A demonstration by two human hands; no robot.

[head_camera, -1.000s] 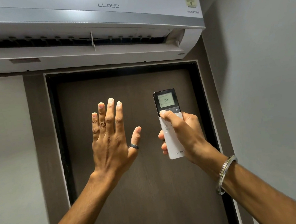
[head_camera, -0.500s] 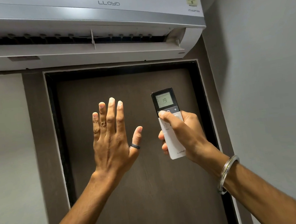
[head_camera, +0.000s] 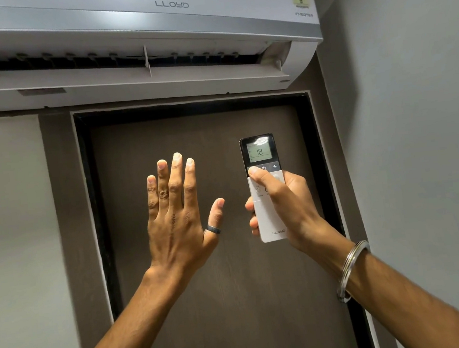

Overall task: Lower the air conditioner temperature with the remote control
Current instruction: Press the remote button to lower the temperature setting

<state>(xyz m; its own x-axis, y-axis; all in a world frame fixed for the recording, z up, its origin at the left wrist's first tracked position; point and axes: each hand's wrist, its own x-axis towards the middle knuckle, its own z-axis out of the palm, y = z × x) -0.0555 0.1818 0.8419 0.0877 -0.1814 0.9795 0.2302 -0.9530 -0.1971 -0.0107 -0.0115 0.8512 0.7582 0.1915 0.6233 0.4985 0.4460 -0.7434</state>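
Head view: the remote control (head_camera: 266, 198), display reading 18, is gripped upright by the right hand (head_camera: 288, 210) below the air conditioner (head_camera: 134, 36), thumb pressed on its left button; the left hand (head_camera: 176, 216) is held spread, empty

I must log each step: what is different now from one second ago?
The remote control display went from 19 to 18; the right hand thumb shifted left, uncovering the power button. The left hand stays open and raised; the air conditioner flap remains open.

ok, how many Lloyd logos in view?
2: one on the grey wall-mounted air conditioner front panel, one at the bottom of the white slim remote control in the right hand. Others may be hidden.
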